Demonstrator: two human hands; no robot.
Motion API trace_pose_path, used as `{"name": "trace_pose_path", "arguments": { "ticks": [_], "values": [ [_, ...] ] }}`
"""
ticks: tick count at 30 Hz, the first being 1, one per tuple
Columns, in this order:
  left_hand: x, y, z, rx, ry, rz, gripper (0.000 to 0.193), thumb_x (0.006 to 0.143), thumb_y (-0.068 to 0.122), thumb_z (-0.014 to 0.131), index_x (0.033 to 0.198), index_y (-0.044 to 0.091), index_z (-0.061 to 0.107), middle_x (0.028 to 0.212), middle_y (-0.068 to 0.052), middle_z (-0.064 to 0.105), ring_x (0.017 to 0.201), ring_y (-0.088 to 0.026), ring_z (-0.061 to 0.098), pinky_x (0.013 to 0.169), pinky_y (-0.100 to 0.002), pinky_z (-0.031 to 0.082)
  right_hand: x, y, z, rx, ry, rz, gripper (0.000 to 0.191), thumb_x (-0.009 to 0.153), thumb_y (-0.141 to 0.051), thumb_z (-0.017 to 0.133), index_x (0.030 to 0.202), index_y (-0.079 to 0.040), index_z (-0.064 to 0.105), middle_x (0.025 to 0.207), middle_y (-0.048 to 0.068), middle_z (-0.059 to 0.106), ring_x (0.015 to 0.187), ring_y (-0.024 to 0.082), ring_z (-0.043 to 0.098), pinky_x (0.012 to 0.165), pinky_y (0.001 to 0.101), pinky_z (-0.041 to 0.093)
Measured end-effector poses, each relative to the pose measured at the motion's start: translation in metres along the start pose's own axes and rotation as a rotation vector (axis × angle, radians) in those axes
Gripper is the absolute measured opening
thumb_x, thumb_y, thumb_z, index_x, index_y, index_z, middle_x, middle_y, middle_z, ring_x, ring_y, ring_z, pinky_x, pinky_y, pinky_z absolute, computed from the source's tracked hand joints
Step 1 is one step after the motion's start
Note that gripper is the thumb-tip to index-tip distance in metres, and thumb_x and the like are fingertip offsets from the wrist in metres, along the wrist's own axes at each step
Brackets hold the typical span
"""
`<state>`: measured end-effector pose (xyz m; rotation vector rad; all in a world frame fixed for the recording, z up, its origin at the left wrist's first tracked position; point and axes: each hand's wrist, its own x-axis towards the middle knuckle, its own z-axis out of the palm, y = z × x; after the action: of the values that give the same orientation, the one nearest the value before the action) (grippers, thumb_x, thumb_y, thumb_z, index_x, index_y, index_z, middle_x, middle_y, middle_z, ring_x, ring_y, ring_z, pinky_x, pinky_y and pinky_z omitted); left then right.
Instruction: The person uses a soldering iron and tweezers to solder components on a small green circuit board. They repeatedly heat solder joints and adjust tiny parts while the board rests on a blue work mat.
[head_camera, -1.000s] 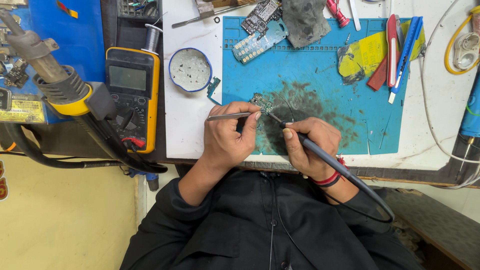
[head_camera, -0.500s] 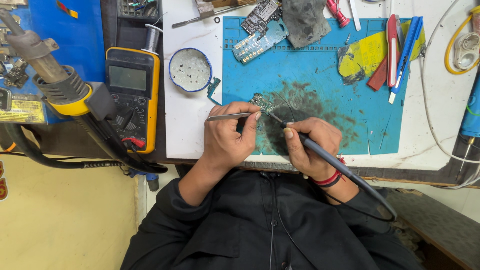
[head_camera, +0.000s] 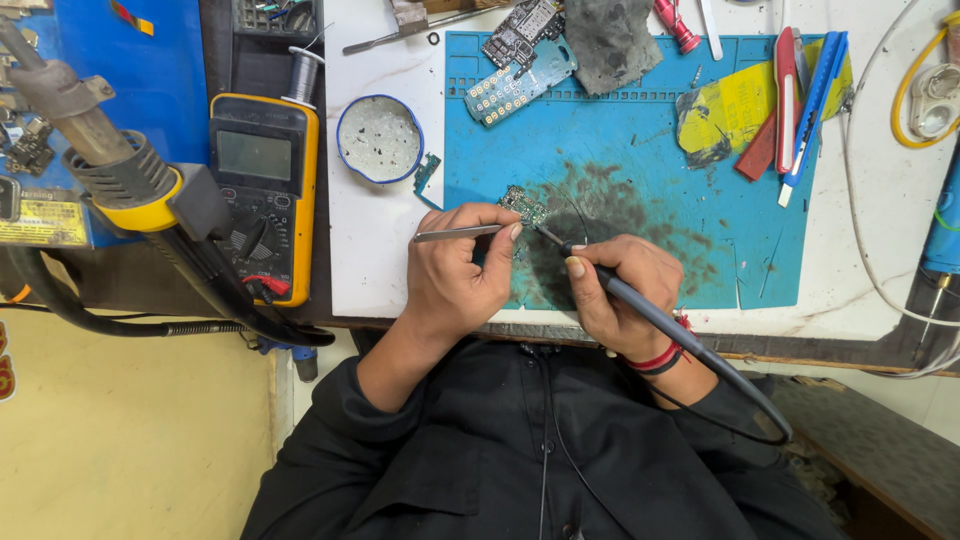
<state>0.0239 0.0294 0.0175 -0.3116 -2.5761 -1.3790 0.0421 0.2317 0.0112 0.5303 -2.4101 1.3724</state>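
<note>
Small green circuit board (head_camera: 524, 204), flat on the stained blue mat, frame centre. Thin metal tweezers (head_camera: 458, 234) level, just left of it, tips toward the board. Dark soldering iron (head_camera: 640, 308) slanted from lower right, tip at board edge.

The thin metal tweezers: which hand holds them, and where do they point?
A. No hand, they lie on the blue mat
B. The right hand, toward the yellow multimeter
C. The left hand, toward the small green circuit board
C: the left hand grips the thin metal tweezers, whose tips reach toward the small green circuit board, while the right hand holds the soldering iron.
</note>
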Motion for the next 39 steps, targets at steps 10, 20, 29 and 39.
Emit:
{"name": "trace_pose_path", "arguments": {
  "ticks": [10, 20, 29, 39],
  "values": [
    [0.0003, 0.0003, -0.0004, 0.005, 0.002, 0.009, 0.008, 0.094, 0.009, 0.074, 0.100, 0.009, 0.070, 0.086, -0.005, 0.073, 0.075, -0.023, 0.067, 0.076, -0.037, 0.047, 0.0000, -0.0004, 0.0001, -0.003, 0.005, -0.001, 0.012, 0.096, -0.005, 0.075, 0.093, 0.001, 0.064, 0.083, 0.011, 0.070, 0.064, 0.023, 0.064, 0.061, 0.0327, 0.048],
    [-0.0006, -0.0002, -0.0002, -0.004, -0.001, 0.008, 0.008, 0.093, 0.009, 0.074, 0.100, 0.008, 0.070, 0.087, -0.005, 0.073, 0.076, -0.024, 0.068, 0.076, -0.037, 0.047, -0.0015, 0.0005, 0.0009, -0.008, 0.012, 0.007, 0.011, 0.096, -0.005, 0.075, 0.093, 0.001, 0.065, 0.081, 0.011, 0.068, 0.063, 0.023, 0.063, 0.060, 0.0329, 0.047],
    [-0.0001, -0.0007, 0.0001, 0.002, -0.001, 0.005, 0.008, 0.093, 0.009, 0.075, 0.100, 0.008, 0.071, 0.085, -0.005, 0.073, 0.075, -0.024, 0.067, 0.076, -0.037, 0.047, -0.0020, 0.0013, 0.0011, -0.016, 0.011, 0.020, 0.011, 0.096, -0.005, 0.075, 0.094, 0.000, 0.066, 0.078, 0.010, 0.067, 0.062, 0.022, 0.061, 0.060, 0.0328, 0.046],
    [0.0000, -0.0003, 0.0005, -0.011, -0.004, -0.005, 0.008, 0.093, 0.009, 0.075, 0.100, 0.008, 0.070, 0.085, -0.005, 0.073, 0.075, -0.023, 0.068, 0.076, -0.037, 0.047, -0.0023, 0.0012, 0.0000, -0.011, 0.009, 0.005, 0.012, 0.097, -0.006, 0.074, 0.094, 0.000, 0.065, 0.080, 0.010, 0.067, 0.063, 0.021, 0.061, 0.060, 0.0324, 0.045]
  ]
}}
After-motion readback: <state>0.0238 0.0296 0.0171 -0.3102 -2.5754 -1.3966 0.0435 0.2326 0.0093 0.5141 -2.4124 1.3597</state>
